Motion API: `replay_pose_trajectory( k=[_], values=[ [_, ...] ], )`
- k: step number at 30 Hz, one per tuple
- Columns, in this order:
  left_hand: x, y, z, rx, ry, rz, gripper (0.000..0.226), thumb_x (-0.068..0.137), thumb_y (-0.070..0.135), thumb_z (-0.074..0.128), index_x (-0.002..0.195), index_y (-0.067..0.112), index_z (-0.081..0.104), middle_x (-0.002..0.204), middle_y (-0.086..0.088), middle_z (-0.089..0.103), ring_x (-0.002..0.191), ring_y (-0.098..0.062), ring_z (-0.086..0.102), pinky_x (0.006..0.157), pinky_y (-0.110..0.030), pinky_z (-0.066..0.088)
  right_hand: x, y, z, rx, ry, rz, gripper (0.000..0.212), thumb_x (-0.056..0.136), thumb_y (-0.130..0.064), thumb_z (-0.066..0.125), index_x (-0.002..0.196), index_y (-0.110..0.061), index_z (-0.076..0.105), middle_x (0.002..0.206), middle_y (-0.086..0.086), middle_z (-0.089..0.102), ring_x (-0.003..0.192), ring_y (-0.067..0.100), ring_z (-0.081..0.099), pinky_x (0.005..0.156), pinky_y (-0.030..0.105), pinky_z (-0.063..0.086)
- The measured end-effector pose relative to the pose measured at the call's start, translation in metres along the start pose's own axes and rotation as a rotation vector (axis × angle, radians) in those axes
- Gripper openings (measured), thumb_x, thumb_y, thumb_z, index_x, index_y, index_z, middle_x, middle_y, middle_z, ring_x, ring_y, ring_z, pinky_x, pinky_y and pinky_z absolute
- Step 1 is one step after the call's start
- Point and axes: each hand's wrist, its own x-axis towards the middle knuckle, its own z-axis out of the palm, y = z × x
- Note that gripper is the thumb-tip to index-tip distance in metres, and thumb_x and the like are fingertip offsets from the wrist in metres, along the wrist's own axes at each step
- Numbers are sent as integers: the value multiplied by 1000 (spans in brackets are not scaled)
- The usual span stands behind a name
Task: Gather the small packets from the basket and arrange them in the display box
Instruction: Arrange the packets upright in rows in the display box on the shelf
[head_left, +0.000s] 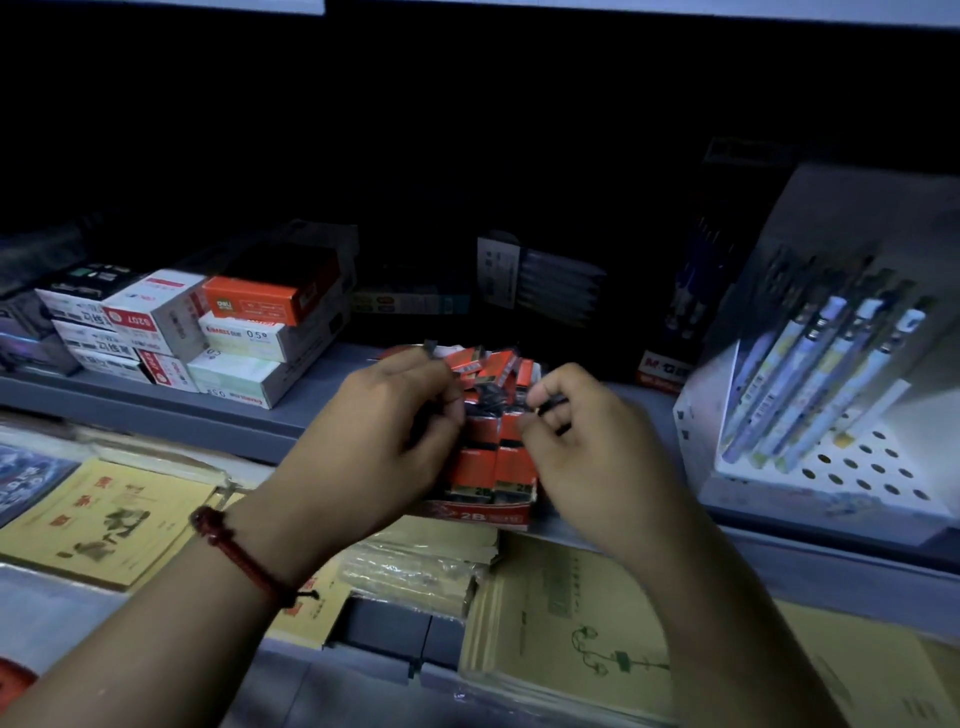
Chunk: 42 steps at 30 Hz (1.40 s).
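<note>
A red display box (475, 512) marked 2B stands on the grey shelf, filled with several small red-and-black packets (491, 462). More packets (485, 364) lie heaped at its back end. My left hand (387, 431) is over the left side of the box, its fingers curled around packets. My right hand (582, 441) is at the right side, thumb and fingers pinching a small dark packet (550, 405). No basket is in view.
Stacked white and orange stationery boxes (228, 332) sit to the left on the shelf. A white perforated stand of pens (831, 395) rises at the right. Yellow notebooks (104, 519) and green-printed books (571, 613) lie on the lower level below the shelf edge (156, 410).
</note>
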Motion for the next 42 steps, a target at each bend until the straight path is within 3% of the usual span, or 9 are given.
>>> replay_pose_trajectory(
  k=[7, 11, 16, 20, 23, 25, 31, 37, 42],
  values=[
    [-8, -34, -23, 134, 65, -54, 16, 93, 22, 51, 81, 25, 61, 87, 11, 57, 81, -3, 56, 67, -20, 42, 8, -12, 22, 206, -156, -31, 25, 105, -21, 51, 127, -27, 61, 102, -8, 72, 77, 1, 68, 59, 17, 53],
    [-10, -38, -23, 125, 111, -75, 16, 91, 16, 56, 78, 24, 61, 85, 10, 59, 81, -5, 57, 69, -14, 40, 37, 9, 17, -306, 73, -130, 35, 104, -22, 48, 139, -22, 56, 124, 3, 61, 110, 22, 57, 85, 34, 48],
    [-13, -36, -24, 107, 277, -137, 12, 87, 14, 56, 82, 22, 63, 87, 11, 59, 87, -10, 54, 74, -21, 39, 47, 18, 25, -591, -44, -51, 43, 106, -39, 41, 144, -21, 49, 135, 5, 57, 120, 31, 49, 98, 41, 41],
    [-13, -36, -23, 38, 305, -232, 17, 89, 8, 60, 97, 21, 66, 105, 7, 62, 103, -15, 57, 84, -23, 42, 44, 27, 20, -253, 90, -86, 24, 98, -20, 62, 121, -26, 68, 110, 1, 62, 96, 21, 59, 81, 37, 52],
    [-13, -34, -24, 7, 291, -253, 21, 90, 11, 60, 107, 21, 66, 114, 8, 62, 109, -14, 58, 91, -27, 46, 41, 31, 12, -27, 97, 12, 31, 92, -18, 73, 120, -28, 66, 102, -9, 66, 77, 2, 57, 63, 15, 44],
    [-12, -34, -24, 8, 309, -256, 19, 91, 12, 61, 107, 22, 65, 115, 8, 60, 110, -14, 57, 91, -24, 44, 37, 33, 6, 113, 123, 46, 35, 89, -15, 76, 119, -29, 64, 99, -14, 68, 79, -1, 61, 66, 12, 47],
    [-12, -34, -23, -45, 403, -297, 21, 90, 16, 60, 107, 30, 61, 116, 5, 53, 113, -22, 56, 97, -48, 52, 24, 30, -6, 431, 73, -4, 45, 86, 1, 75, 115, -32, 67, 104, -8, 71, 86, 17, 72, 74, 29, 59],
    [-11, -29, -25, -126, 538, -306, 24, 91, -1, 57, 98, 22, 61, 97, -3, 62, 79, 3, 54, 72, -9, 45, 20, 27, -6, 547, 20, 28, 44, 84, 6, 73, 101, -34, 75, 93, -8, 71, 84, 20, 70, 71, 32, 53],
    [-16, -7, -24, -223, 386, -245, 14, 92, 17, 60, 102, 27, 62, 96, 8, 63, 82, -5, 58, 69, -18, 51, 16, 11, -6, 672, -54, -6, 19, 89, -4, 73, 98, -21, 76, 91, 8, 78, 87, 27, 75, 87, 41, 59]
  ],
)
